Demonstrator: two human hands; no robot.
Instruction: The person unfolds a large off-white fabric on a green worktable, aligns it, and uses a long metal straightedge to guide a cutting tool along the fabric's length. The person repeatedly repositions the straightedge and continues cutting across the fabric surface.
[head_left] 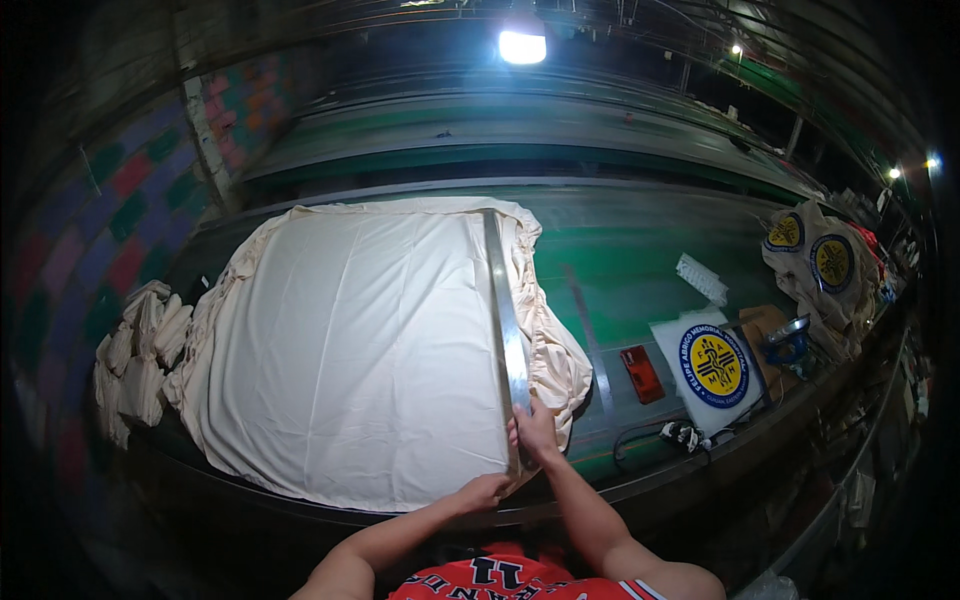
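A wide cream cloth [360, 350] is spread over the left part of a green table, its far and side margins bunched and wrinkled. Across its right side, from far to near, lies a long metal straightedge [508, 330]. My right hand [537, 430] is closed around the near part of this straightedge, thumb on its left side. My left hand [484, 492] is closed at the cloth's near edge, just left of the straightedge's near end, and seems to pinch the fabric there. Its fingertips are partly hidden.
On the table [640, 280] to the right lie a white strip [702, 279], a red-orange phone-like object [641, 374], a round blue-and-yellow emblem sheet [714, 366] and a cable [640, 432]. Folded cloth [140, 370] piles up at the left end; printed cloth bags [825, 260] at the right.
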